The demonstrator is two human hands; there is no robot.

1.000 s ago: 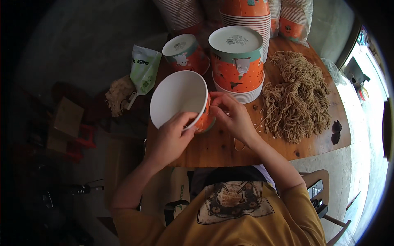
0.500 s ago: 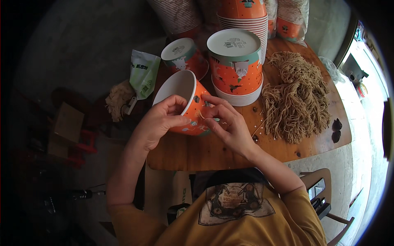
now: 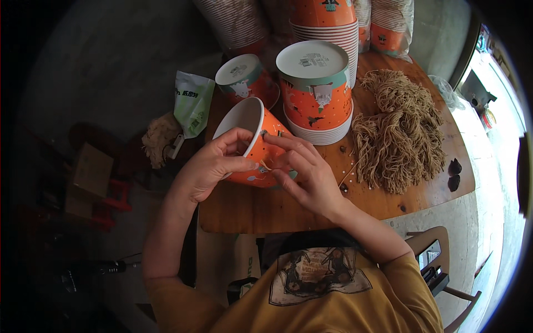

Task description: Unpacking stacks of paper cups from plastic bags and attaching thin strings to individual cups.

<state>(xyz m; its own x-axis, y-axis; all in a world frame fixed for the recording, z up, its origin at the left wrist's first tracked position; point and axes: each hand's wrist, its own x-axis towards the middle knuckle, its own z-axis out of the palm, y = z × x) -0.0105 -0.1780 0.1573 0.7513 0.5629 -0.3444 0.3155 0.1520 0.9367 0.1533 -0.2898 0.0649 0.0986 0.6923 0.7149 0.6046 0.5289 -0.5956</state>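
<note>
An orange paper bucket [image 3: 271, 121] with a white rim and printed figures lies tilted in front of me, its mouth facing left. My left hand [image 3: 212, 165] is closed on its near wall, with the thumb outside and the fingers inside the rim. A thin tan string [image 3: 266, 165] runs along the outer wall between my left thumb and my right hand. My right hand [image 3: 312, 178] is bent against the bucket's side, its forefinger touching the wall and its other fingers pinched at the string. My right fingertips are partly hidden.
Upturned buckets [image 3: 313, 58] stand stacked behind, with another upturned bucket [image 3: 237, 69] to their left. A heap of tan mop yarn [image 3: 402, 133] lies at right on the wooden table [image 3: 244, 213]. A green-white pouch [image 3: 193, 105] stands left. Dark flakes [image 3: 454, 175] lie near the right edge.
The bucket has dipped slightly downward and turned a little. My right hand has shifted slightly down along its wall, and my left hand keeps its hold.
</note>
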